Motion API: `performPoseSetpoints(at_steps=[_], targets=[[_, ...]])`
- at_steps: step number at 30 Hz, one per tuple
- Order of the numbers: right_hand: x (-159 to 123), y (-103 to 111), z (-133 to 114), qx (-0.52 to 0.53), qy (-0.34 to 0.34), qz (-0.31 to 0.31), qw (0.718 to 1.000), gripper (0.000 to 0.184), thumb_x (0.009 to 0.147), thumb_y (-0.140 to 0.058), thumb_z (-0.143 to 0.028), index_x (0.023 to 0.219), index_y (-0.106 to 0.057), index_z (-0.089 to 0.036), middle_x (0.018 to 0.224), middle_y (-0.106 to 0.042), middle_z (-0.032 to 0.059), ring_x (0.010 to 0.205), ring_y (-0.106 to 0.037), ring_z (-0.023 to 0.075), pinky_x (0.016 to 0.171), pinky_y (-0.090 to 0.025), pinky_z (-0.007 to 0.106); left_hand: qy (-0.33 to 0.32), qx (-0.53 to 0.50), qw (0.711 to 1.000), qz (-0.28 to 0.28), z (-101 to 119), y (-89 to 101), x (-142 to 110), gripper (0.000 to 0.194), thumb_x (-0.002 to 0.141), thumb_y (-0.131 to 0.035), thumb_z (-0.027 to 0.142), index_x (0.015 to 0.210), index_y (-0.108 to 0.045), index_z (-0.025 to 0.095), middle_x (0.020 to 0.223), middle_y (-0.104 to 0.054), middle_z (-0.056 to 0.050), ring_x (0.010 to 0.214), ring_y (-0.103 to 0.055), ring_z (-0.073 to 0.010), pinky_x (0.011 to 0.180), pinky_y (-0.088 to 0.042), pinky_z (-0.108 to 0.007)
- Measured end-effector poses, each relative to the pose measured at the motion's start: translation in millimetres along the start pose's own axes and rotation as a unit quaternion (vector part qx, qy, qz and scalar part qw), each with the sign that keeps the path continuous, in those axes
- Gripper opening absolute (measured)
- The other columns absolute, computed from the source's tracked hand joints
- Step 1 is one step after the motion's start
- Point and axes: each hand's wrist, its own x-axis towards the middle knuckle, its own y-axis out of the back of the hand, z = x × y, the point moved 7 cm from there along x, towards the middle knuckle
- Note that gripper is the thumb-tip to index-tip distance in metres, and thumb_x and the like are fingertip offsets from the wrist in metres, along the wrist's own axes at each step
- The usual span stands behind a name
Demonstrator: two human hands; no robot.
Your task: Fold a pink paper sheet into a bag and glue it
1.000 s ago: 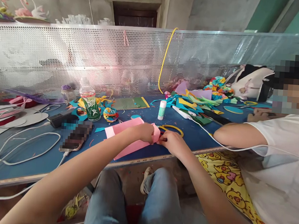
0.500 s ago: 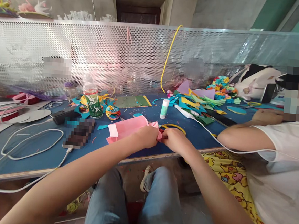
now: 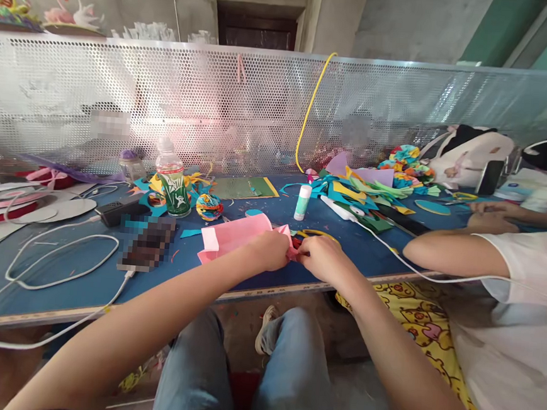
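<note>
A pink paper sheet (image 3: 233, 235) rests folded on the blue table (image 3: 74, 271) near its front edge. My left hand (image 3: 270, 250) is closed on the sheet's right end, fingers pinching the fold. My right hand (image 3: 321, 257) is closed too and pinches the same pink tip from the right, touching the left hand. A yellow ring (image 3: 318, 235) lies just behind my right hand. A white glue stick (image 3: 303, 202) stands upright farther back.
A green-labelled bottle (image 3: 173, 181), a phone (image 3: 144, 245) and a looped white cable (image 3: 59, 276) lie to the left. Coloured paper scraps (image 3: 354, 192) pile at the back right. Another person's arm (image 3: 444, 253) rests on the table's right. A perforated metal screen (image 3: 215, 105) closes the back.
The pink sheet has been drawn up and folded more tightly between my hands, and its left end has lifted off the table edge. The view has shifted slightly.
</note>
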Motion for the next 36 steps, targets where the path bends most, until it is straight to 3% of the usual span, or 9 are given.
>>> performPoseSetpoints(at_steps=[6,12,20,25,27,30,33,36], targets=[[-5.8,8.7,-4.5,0.004,0.007,-0.001,1.0,0.022,0.077,-0.053,-0.031,0.07,-0.072,-0.024,0.07,-0.068,0.0065,0.07,-0.063,0.0202,0.052,-0.031,0.026,-0.011,-0.003,1.0,-0.001,1.5,2.2,-1.0,0.029,0.081,-0.043,0.027,0.087,-0.065,0.009,0.084,-0.067,-0.017,0.08,-0.065,-0.0279,0.064,-0.048,-0.032],[-9.7,15.7,-11.5,0.014,0.021,0.023,0.999,0.023,0.078,-0.051,-0.021,0.067,-0.071,-0.024,0.075,-0.069,0.0067,0.078,-0.062,0.0209,0.06,-0.036,0.025,-0.013,-0.001,1.0,0.001,1.2,-0.1,-0.1,0.029,0.081,-0.044,0.027,0.085,-0.066,0.01,0.083,-0.068,-0.017,0.078,-0.065,-0.0278,0.064,-0.047,-0.032],[-15.8,20.2,-20.3,0.065,0.051,0.036,0.996,0.023,0.081,-0.05,-0.021,0.075,-0.072,-0.023,0.084,-0.069,0.0062,0.08,-0.062,0.0188,0.066,-0.039,0.024,-0.009,-0.005,1.0,-0.011,-0.9,1.0,-2.7,0.032,0.084,-0.041,0.028,0.085,-0.066,0.008,0.085,-0.067,-0.018,0.079,-0.064,-0.0267,0.066,-0.047,-0.032],[-16.3,29.2,-6.7,0.154,0.058,0.061,0.984,0.03,0.087,-0.042,-0.033,0.103,-0.066,-0.024,0.094,-0.069,0.005,0.082,-0.062,0.0188,0.069,-0.044,0.026,-0.025,-0.022,0.999,-0.034,1.2,1.8,-21.1,0.035,0.088,-0.038,0.03,0.086,-0.066,0.011,0.086,-0.068,-0.014,0.079,-0.064,-0.023,0.067,-0.045,-0.03],[-6.4,32.2,11.7,0.109,0.025,0.095,0.989,0.035,0.088,-0.038,-0.03,0.117,-0.057,-0.021,0.101,-0.067,0.0075,0.085,-0.062,0.0197,0.072,-0.045,0.027,-0.038,-0.038,0.998,-0.045,2.3,1.9,-32.2,0.044,0.089,-0.033,0.041,0.087,-0.066,0.013,0.086,-0.069,-0.011,0.078,-0.064,-0.0219,0.065,-0.045,-0.029],[20.0,23.5,34.6,-0.064,0.015,0.088,0.994,0.05,0.085,-0.039,-0.02,0.135,-0.038,-0.02,0.1,-0.066,0.0114,0.081,-0.063,0.0229,0.066,-0.045,0.03,-0.069,-0.084,0.993,-0.034,0.8,8.6,-45.2,0.052,0.09,-0.026,0.05,0.089,-0.066,0.017,0.09,-0.068,-0.009,0.082,-0.063,-0.0211,0.067,-0.045,-0.028],[49.9,8.1,48.4,-0.201,0.047,0.067,0.976,0.063,0.082,-0.036,-0.008,0.141,-0.023,-0.026,0.089,-0.065,0.0095,0.072,-0.063,0.0226,0.059,-0.042,0.029,-0.059,-0.097,0.993,0.034,-13.7,27.5,-46.8,0.044,0.091,-0.029,0.041,0.091,-0.066,0.017,0.092,-0.068,-0.01,0.086,-0.062,-0.0207,0.072,-0.044,-0.029],[76.8,-0.7,57.7,-0.239,0.056,0.073,0.967,0.071,0.078,-0.031,0.001,0.141,-0.022,-0.032,0.084,-0.064,0.0081,0.067,-0.063,0.0199,0.057,-0.041,0.027,-0.013,-0.073,0.994,0.079,-35.3,44.7,-38.4,0.034,0.088,-0.035,0.032,0.093,-0.066,0.02,0.089,-0.068,-0.008,0.082,-0.063,-0.021,0.068,-0.044,-0.03]])
